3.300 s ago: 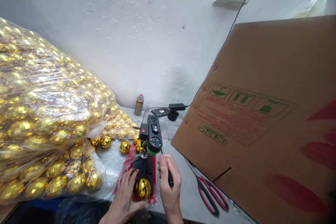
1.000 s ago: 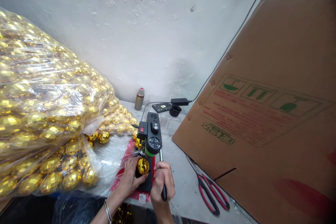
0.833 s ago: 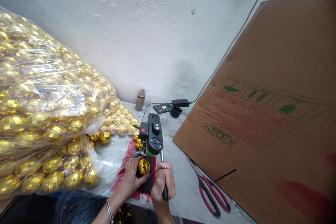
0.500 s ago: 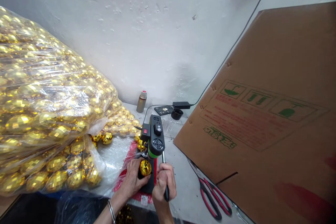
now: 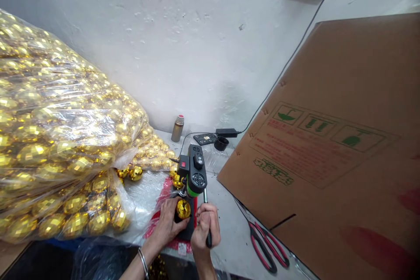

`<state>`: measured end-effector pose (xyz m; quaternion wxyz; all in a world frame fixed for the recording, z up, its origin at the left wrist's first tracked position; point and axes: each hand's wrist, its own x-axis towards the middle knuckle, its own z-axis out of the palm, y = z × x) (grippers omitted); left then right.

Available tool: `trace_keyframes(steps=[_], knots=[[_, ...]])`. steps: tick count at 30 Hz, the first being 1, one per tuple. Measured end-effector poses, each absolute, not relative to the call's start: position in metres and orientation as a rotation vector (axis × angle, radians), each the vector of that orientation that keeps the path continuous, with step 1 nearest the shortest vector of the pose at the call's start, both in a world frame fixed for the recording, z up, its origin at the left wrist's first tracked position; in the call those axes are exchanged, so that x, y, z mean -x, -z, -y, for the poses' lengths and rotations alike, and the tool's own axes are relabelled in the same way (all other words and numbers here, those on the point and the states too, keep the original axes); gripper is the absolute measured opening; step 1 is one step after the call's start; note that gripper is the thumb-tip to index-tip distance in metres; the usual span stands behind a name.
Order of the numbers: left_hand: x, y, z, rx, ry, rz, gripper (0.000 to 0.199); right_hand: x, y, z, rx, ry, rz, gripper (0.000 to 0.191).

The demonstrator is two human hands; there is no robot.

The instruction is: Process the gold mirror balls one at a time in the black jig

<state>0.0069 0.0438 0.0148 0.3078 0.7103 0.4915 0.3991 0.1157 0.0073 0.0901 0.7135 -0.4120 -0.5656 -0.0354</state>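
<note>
A small black bench machine [image 5: 196, 168] with a green ring and a red switch stands on the table. Below its head, my left hand [image 5: 168, 223] is closed around a shiny gold faceted ball [image 5: 183, 209], thumb at the near side and fingers behind. My right hand [image 5: 206, 227] is wrapped round the black-ended lever [image 5: 209, 238] at the machine's right side. Behind the held ball, another gold ball [image 5: 177, 181] lies beside the machine's column. Red plastic [image 5: 152, 227] lies under the black base.
Large clear bags of gold balls [image 5: 65, 127] fill the left. Red-handled scissors [image 5: 267, 247] lie at the right, beside a big cardboard box [image 5: 328, 140]. Toward the wall are a small bottle [image 5: 177, 128], a phone [image 5: 205, 139], a black cap [image 5: 221, 143] and a power adapter [image 5: 227, 132].
The view has shifted slightly. Both hands keep their holds on the ball and the lever, with no clear movement against the machine.
</note>
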Motion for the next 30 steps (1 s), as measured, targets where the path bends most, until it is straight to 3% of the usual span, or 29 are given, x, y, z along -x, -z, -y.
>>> trace_keyframes(steps=[9,18,23,27,30], knots=[[-0.008,-0.015,-0.047,-1.901,-1.019,-1.315,0.055,-0.121,-0.084,-0.004,0.895,0.123,1.389,0.032],[0.012,0.004,-0.019,-2.138,-1.123,-1.231,0.058,-0.125,-0.178,0.007,1.095,-0.101,1.383,0.029],[0.049,-0.009,-0.012,-2.503,-1.045,-1.411,0.094,-0.121,-0.163,0.009,1.025,-0.143,1.352,0.027],[0.077,-0.072,-0.071,-2.172,-0.588,-2.160,0.052,-0.119,-0.148,0.010,0.996,-0.159,1.358,0.025],[0.090,-0.105,-0.123,-1.987,-0.494,-2.304,0.040,-0.120,-0.146,0.010,0.994,-0.156,1.366,0.024]])
